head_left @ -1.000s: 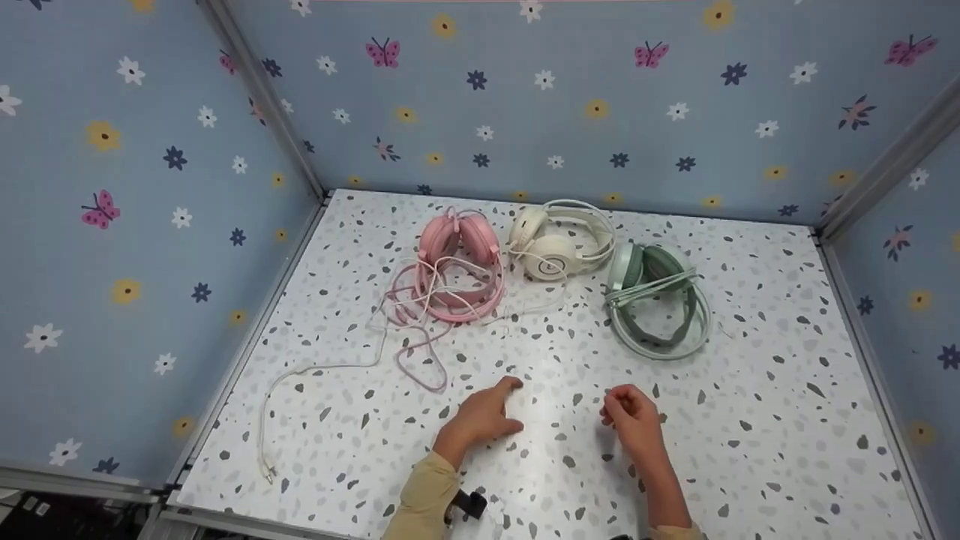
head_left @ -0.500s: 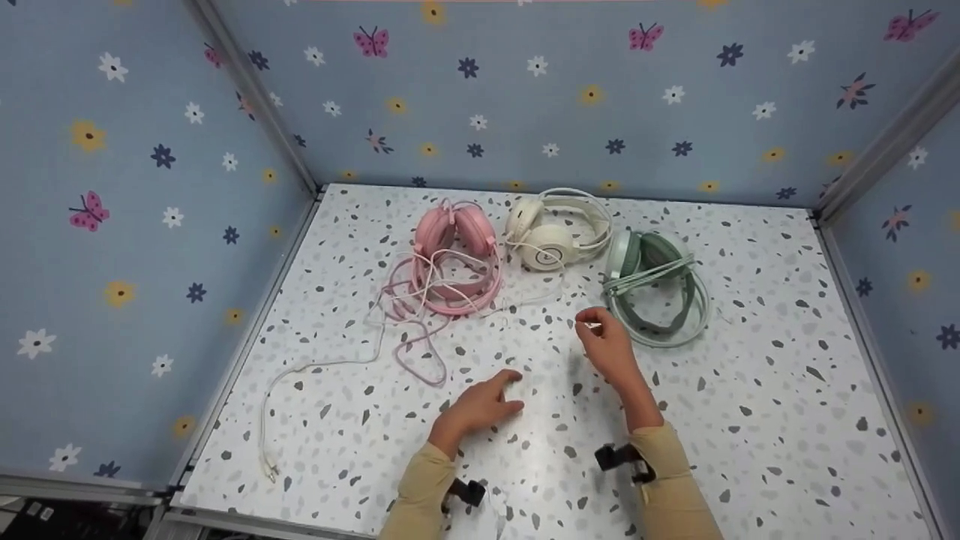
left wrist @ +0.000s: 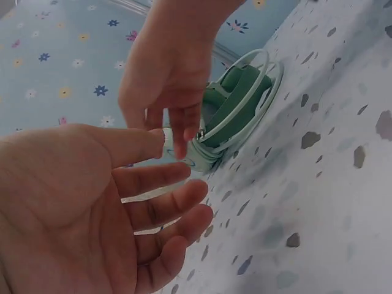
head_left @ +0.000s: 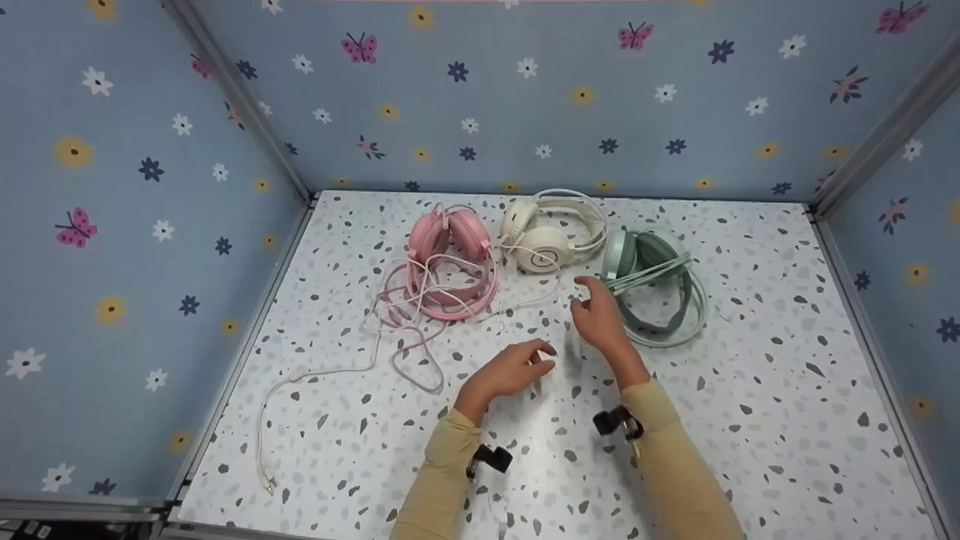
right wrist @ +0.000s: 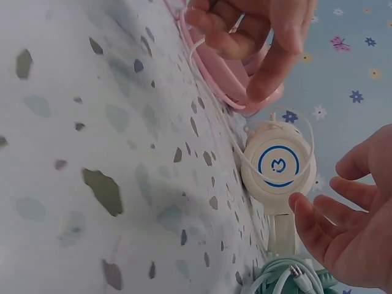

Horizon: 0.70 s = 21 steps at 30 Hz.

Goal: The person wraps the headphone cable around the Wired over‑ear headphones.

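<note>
Three pairs of headphones lie toward the back of the table: pink headphones [head_left: 427,238], cream headphones [head_left: 544,249] and green headphones [head_left: 619,255]. My right hand [head_left: 599,315] hovers between the cream and the green pair, fingers loosely bent and holding nothing. Nearer the front, my left hand [head_left: 511,369] hangs over the table with relaxed, empty fingers. In the right wrist view the cream earcup [right wrist: 278,164] with its blue ring faces that hand. A white cable [head_left: 341,370] tangles over the pink pair and trails left to a plug [head_left: 268,481].
Blue flowered panels [head_left: 480,97] close off the back and both sides of the speckled table [head_left: 780,390]. A pink cable loop [head_left: 420,367] lies in front of the pink headphones. Small black cameras [head_left: 493,456] are strapped to both wrists.
My right hand has moved forward and somewhat left, toward the headphones, and its fingers have loosened. My left hand has lately shifted forward and right. The headphones lie as before.
</note>
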Each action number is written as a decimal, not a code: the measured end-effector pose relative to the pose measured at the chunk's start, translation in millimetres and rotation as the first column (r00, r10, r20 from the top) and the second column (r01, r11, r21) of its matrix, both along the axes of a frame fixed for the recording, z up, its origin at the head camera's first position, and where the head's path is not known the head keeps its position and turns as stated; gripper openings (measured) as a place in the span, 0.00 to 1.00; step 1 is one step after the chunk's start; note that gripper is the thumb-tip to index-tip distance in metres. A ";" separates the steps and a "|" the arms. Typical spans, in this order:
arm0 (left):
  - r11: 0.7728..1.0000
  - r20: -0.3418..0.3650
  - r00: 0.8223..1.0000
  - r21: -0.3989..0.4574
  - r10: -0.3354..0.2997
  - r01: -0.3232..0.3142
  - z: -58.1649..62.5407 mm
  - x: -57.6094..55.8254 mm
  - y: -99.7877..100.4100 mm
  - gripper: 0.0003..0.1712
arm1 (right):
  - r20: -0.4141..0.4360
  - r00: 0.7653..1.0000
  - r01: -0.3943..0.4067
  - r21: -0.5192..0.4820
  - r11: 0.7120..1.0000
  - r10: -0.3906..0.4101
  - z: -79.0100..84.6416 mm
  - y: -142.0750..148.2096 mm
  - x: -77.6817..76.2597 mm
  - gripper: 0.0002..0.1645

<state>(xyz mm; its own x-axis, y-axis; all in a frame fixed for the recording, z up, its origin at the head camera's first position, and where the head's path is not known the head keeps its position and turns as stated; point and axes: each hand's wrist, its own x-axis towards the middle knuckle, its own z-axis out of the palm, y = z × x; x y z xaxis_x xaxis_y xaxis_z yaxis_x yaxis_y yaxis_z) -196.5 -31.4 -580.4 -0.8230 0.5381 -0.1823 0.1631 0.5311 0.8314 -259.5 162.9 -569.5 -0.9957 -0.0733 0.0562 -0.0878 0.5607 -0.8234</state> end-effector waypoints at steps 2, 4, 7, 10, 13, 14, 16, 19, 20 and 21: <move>0.999 0.025 0.999 0.040 -0.027 0.026 -6.3 7.5 3.1 0.20 | -0.027 0.999 -0.037 0.057 0.998 0.038 2.6 -2.4 -17.1 0.26; 0.997 0.069 0.997 0.074 -0.043 0.038 -12.6 17.0 4.9 0.21 | -0.036 0.997 -0.071 0.093 0.993 0.074 4.9 -4.2 -33.6 0.28; 0.995 0.128 0.990 0.091 -0.062 0.051 -21.1 30.3 6.6 0.21 | -0.041 0.994 -0.096 0.147 0.984 0.103 4.7 -4.3 -57.2 0.32; 0.993 0.158 0.984 0.100 -0.080 0.065 -25.6 39.4 8.3 0.20 | 0.021 0.995 -0.100 0.209 0.973 0.098 3.0 -3.3 -77.2 0.39; 0.990 0.164 0.981 0.112 -0.105 0.088 -29.0 45.9 10.7 0.21 | 0.128 0.988 -0.116 0.271 0.955 0.084 -1.1 1.0 -89.1 0.44; 0.989 0.165 0.980 0.116 -0.108 0.090 -30.0 47.6 10.7 0.20 | 0.151 0.985 -0.123 0.302 0.945 0.080 -2.5 1.8 -91.6 0.44; 0.990 0.165 0.981 0.115 -0.104 0.086 -32.0 50.5 9.7 0.20 | 0.165 0.982 -0.150 0.377 0.914 0.094 -5.1 1.1 -94.4 0.43; 0.994 0.168 0.983 0.098 -0.067 0.051 -33.9 53.1 4.2 0.19 | 0.119 0.980 -0.196 0.467 0.862 0.158 -8.7 -9.2 -91.8 0.33; 0.995 0.166 0.985 0.093 -0.052 0.037 -34.1 53.3 2.1 0.19 | 0.088 0.978 -0.207 0.489 0.847 0.188 -9.8 -14.6 -89.2 0.29; 0.996 0.165 0.986 0.087 -0.039 0.025 -33.9 53.2 0.1 0.19 | 0.056 0.973 -0.222 0.501 0.837 0.224 -11.4 -20.3 -86.5 0.25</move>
